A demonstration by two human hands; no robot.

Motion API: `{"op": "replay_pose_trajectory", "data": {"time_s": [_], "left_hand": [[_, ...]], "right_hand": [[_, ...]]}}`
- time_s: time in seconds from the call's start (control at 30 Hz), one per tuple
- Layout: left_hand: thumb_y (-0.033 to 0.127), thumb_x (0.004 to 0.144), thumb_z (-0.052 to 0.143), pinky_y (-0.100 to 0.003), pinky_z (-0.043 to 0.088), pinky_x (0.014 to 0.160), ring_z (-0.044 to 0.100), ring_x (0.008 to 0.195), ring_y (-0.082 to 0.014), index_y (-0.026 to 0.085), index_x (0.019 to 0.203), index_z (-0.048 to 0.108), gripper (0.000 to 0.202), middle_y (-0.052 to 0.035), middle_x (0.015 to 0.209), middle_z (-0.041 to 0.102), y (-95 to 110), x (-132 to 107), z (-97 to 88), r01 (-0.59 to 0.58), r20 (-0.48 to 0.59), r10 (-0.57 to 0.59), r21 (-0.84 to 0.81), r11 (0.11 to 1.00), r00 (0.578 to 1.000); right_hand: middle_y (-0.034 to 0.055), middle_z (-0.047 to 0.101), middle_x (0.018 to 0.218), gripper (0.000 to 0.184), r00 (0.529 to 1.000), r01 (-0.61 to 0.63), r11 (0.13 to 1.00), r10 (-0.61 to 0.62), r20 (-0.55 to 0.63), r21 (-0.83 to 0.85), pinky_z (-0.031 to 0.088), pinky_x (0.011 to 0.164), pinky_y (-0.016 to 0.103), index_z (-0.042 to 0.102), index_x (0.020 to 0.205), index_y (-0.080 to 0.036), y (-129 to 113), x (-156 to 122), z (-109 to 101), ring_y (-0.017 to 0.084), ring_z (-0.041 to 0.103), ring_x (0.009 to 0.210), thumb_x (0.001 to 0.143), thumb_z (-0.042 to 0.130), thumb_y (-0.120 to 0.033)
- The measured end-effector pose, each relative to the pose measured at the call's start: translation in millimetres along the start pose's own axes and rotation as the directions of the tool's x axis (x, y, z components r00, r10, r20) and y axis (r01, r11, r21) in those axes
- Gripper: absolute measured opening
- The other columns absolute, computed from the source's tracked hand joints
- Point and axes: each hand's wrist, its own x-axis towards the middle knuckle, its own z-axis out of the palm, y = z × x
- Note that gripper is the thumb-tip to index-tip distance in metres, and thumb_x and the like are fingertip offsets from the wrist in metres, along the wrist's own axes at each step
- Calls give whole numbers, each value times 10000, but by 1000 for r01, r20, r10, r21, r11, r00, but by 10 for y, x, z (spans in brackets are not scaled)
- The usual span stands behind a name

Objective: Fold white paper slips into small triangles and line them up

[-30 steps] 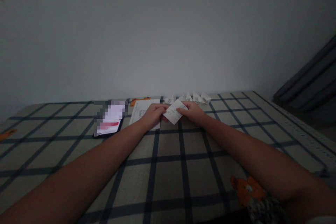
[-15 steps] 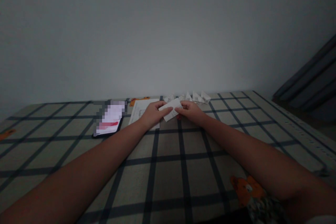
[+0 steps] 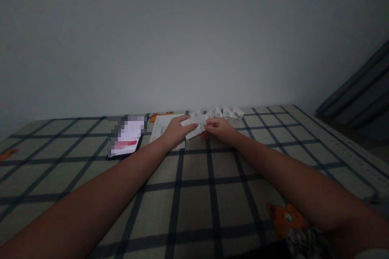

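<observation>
Both my arms reach forward over a checked cloth [image 3: 194, 194]. My left hand [image 3: 175, 132] and my right hand [image 3: 221, 129] pinch the two ends of a small white paper slip [image 3: 196, 125], which is folded over between them just above the cloth. Under my left hand lies a flat white printed sheet [image 3: 162, 126]. A row of several small folded paper pieces [image 3: 223, 112] sits just beyond my hands, near the wall.
A phone with a lit screen [image 3: 127, 137] lies left of my left hand. An orange item [image 3: 161, 115] peeks out behind the sheet. An orange print [image 3: 287, 218] marks the cloth near my right forearm. A dark striped fabric [image 3: 361, 97] hangs at the right.
The paper slip was a flat diamond shape between my fingers; it has been turned and folded into a narrower strip. My hands stayed in the same spot.
</observation>
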Motion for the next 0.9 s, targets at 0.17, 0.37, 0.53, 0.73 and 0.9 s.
{"op": "replay_pose_trajectory", "data": {"time_s": [0.17,0.37,0.53,0.73,0.9], "left_hand": [[378,658,678,-261,425,569,598,633,-163,129,848,599,323,-62,736,639,-42,32,-19,-19,14,20,-26,999,1000],[380,645,689,-270,433,570,608,650,-175,120,890,612,366,-79,774,655,-43,37,-26,12,13,-11,-46,999,1000],[327,622,714,-284,448,594,616,667,-179,115,972,603,424,-91,830,664,2,20,-4,79,32,-74,-227,971,997],[292,660,690,-255,416,548,585,632,-151,114,901,618,308,-80,783,649,27,29,2,117,96,-87,-365,924,992],[297,687,668,-246,408,531,561,637,-141,137,817,630,210,-54,747,615,47,27,14,119,131,-70,-419,900,989]], "right_hand": [[19,683,730,185,999,15,984,-22,39,180,515,677,281,642,839,-157,2,-17,21,142,652,685,766,475,-193],[31,684,784,239,999,17,974,-25,34,227,528,690,300,656,922,-164,2,-17,20,147,657,700,772,475,-203],[46,669,766,321,998,50,958,-56,13,281,533,653,298,593,1077,-141,43,-9,11,144,649,669,788,474,-215],[49,605,991,635,983,183,948,-174,-55,261,518,591,254,337,1335,-258,74,4,37,118,621,704,747,567,-185],[55,513,1032,279,951,276,961,-273,-143,0,486,624,243,635,1042,-221,97,21,0,113,551,792,771,583,-259]]}}
